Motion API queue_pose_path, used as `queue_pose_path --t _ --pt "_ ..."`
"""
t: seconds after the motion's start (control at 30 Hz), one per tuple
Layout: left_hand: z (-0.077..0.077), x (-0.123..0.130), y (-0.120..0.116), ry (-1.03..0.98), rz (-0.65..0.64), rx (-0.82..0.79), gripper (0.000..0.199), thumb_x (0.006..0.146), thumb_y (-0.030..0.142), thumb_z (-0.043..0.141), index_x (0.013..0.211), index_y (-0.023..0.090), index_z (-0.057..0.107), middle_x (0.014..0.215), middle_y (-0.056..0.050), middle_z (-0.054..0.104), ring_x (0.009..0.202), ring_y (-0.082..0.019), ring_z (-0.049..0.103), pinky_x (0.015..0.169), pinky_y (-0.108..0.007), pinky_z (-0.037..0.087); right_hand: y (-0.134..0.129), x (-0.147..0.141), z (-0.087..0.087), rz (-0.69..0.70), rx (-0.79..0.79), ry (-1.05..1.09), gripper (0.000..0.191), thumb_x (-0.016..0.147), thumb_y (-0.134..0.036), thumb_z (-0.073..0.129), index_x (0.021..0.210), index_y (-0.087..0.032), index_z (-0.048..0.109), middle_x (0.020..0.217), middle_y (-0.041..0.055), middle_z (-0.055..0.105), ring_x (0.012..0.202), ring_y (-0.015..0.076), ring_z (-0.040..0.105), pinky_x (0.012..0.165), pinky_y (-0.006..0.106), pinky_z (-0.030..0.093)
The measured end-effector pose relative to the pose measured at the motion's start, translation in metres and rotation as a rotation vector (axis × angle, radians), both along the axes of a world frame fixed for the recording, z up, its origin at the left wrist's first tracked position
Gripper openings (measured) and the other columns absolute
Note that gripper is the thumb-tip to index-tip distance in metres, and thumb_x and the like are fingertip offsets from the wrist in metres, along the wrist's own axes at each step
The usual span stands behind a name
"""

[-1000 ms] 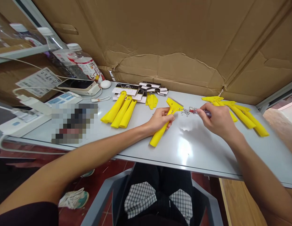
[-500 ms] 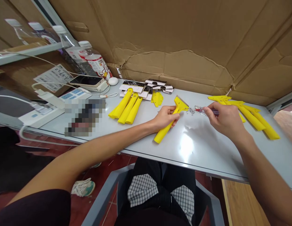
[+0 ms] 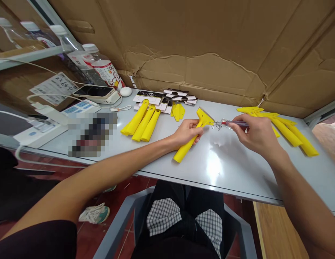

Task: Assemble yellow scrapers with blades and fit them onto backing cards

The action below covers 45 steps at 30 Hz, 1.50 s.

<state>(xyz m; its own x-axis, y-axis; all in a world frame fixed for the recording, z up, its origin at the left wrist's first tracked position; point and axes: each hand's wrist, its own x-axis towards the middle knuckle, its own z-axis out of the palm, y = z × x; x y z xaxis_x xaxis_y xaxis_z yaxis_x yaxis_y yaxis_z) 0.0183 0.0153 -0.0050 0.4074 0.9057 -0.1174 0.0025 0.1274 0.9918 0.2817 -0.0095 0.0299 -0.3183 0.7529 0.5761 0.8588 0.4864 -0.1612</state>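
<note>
My left hand (image 3: 188, 133) is closed around the neck of a yellow scraper (image 3: 185, 148), whose wide head points away from me. My right hand (image 3: 255, 133) grips a screwdriver with a clear handle (image 3: 239, 123); its tip reaches the right corner of the scraper head. Small screws (image 3: 217, 126) lie in a loose pile beneath the screwdriver's shaft. Left of my left hand lie yellow handles (image 3: 148, 124) side by side, near small yellow plates (image 3: 178, 111). Several more yellow scrapers (image 3: 287, 131) are stacked to the right of my right hand.
Black and white cards (image 3: 150, 98) lie at the back against the cardboard wall (image 3: 194, 43). On the left are a power strip (image 3: 40, 136), a phone (image 3: 95, 91), cables, a white round object (image 3: 125, 91) and bottles (image 3: 106, 68). The table's front edge (image 3: 194, 182) is above my lap.
The view has shifted slightly, so most things appear a little further left. Both hands keep their grips, and the screwdriver still meets the scraper head's corner.
</note>
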Motion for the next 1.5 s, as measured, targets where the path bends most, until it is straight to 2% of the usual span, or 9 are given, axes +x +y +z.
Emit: queue_pose_path --t 0.2,0.43,0.57,0.83,0.93,1.03,1.23,1.4,1.5 --pt "0.0 -0.001 0.001 0.004 0.018 -0.006 0.012 0.075 0.02 0.07 0.078 0.02 0.059 0.055 0.003 0.055 0.045 -0.01 0.049 0.042 -0.023 0.04 0.002 -0.001 -0.001 -0.055 -0.014 -0.027 0.032 0.102 -0.052 0.067 0.091 -0.024 0.079 0.058 0.0009 0.069 0.053 0.0213 0.063 0.058 0.035 0.041" --pt "0.005 -0.001 0.001 -0.012 0.009 -0.026 0.017 0.073 0.02 0.072 0.078 0.021 0.056 0.052 0.005 0.053 0.042 -0.01 0.048 0.041 -0.023 0.038 -0.001 -0.005 0.006 0.169 -0.078 0.044 0.013 0.098 -0.035 0.069 0.104 -0.026 0.075 0.098 0.0051 0.079 0.072 0.0209 0.069 0.066 0.035 0.052" --pt "0.004 0.0 0.001 -0.015 0.003 -0.021 0.017 0.073 0.02 0.072 0.079 0.021 0.056 0.052 0.004 0.054 0.042 -0.01 0.049 0.041 -0.023 0.038 -0.002 -0.006 0.005 0.149 -0.077 0.051 0.01 0.099 -0.03 0.068 0.1 -0.025 0.077 0.096 0.0041 0.081 0.071 0.02 0.07 0.068 0.035 0.054" --pt "0.004 0.001 0.001 0.012 0.0 -0.022 0.018 0.074 0.02 0.072 0.083 0.021 0.056 0.052 0.005 0.053 0.043 -0.01 0.049 0.042 -0.022 0.039 -0.002 -0.004 0.008 0.087 -0.212 0.057 0.018 0.1 -0.035 0.065 0.101 -0.024 0.079 0.1 0.0056 0.083 0.074 0.0222 0.073 0.072 0.037 0.054" --pt "0.003 0.0 0.002 -0.005 0.004 -0.028 0.02 0.074 0.02 0.072 0.085 0.021 0.056 0.053 0.005 0.054 0.043 -0.01 0.048 0.042 -0.022 0.04 -0.001 -0.004 0.005 0.065 -0.266 -0.035 0.027 0.097 -0.033 0.065 0.118 -0.024 0.079 0.095 0.0061 0.082 0.08 0.0253 0.074 0.074 0.037 0.051" --pt "0.001 -0.001 0.004 -0.025 -0.013 -0.034 0.022 0.074 0.021 0.073 0.091 0.02 0.058 0.053 0.005 0.054 0.043 -0.01 0.049 0.042 -0.022 0.04 0.0 -0.006 0.002 0.093 -0.335 -0.139 0.038 0.097 -0.029 0.06 0.132 -0.023 0.076 0.093 0.0063 0.08 0.078 0.0248 0.072 0.074 0.036 0.047" --pt "-0.003 -0.004 0.015 -0.038 -0.053 -0.04 0.024 0.075 0.02 0.073 0.095 0.018 0.061 0.061 0.004 0.058 0.047 -0.01 0.053 0.042 -0.023 0.043 0.002 -0.004 0.003 0.093 -0.388 -0.164 0.037 0.095 -0.024 0.056 0.124 -0.022 0.078 0.082 0.0035 0.076 0.068 0.0202 0.061 0.069 0.035 0.041" --pt "-0.001 -0.005 0.017 -0.086 -0.034 -0.042 0.012 0.079 0.019 0.067 0.082 0.019 0.056 0.07 0.002 0.062 0.048 -0.009 0.056 0.042 -0.023 0.043 0.003 0.002 0.005 0.068 -0.35 -0.116 0.033 0.097 -0.027 0.056 0.121 -0.023 0.078 0.078 0.0031 0.073 0.067 0.0205 0.06 0.069 0.034 0.041" --pt "0.001 -0.005 0.016 -0.106 -0.043 -0.065 0.011 0.08 0.018 0.065 0.078 0.02 0.054 0.07 0.002 0.062 0.047 -0.009 0.056 0.041 -0.023 0.041 0.003 0.002 0.004 0.089 -0.328 -0.094 0.032 0.097 -0.026 0.056 0.121 -0.023 0.076 0.085 0.0041 0.075 0.071 0.0211 0.063 0.071 0.035 0.042"
